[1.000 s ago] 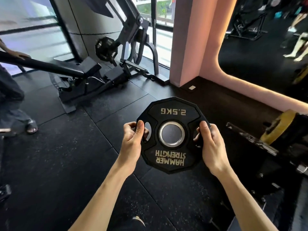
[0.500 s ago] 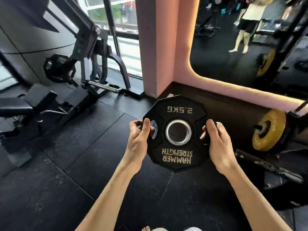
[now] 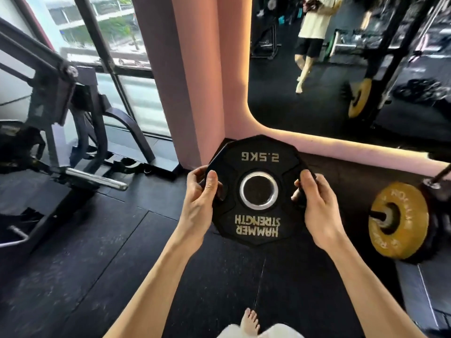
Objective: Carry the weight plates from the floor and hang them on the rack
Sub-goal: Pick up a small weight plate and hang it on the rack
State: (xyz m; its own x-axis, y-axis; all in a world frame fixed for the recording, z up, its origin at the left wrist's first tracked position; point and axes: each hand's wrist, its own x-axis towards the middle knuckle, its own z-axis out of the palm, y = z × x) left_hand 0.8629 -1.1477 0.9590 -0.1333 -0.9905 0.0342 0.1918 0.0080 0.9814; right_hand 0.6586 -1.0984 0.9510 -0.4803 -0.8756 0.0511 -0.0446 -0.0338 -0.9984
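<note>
I hold a black weight plate (image 3: 258,190) marked 2.5KG at the centre of the frame, face toward me, its lettering upside down. My left hand (image 3: 199,201) and right hand (image 3: 317,206) each clasp a grip slot at its sides, thumbs on the face. The plate could slip and drop onto my bare foot (image 3: 249,322), directly below at the bottom edge, if either grip loosens. A yellow plate (image 3: 400,220) sits on a bar at the right edge; what holds that bar is cut off. The mirror (image 3: 317,106) at upper right shows blurred equipment.
</note>
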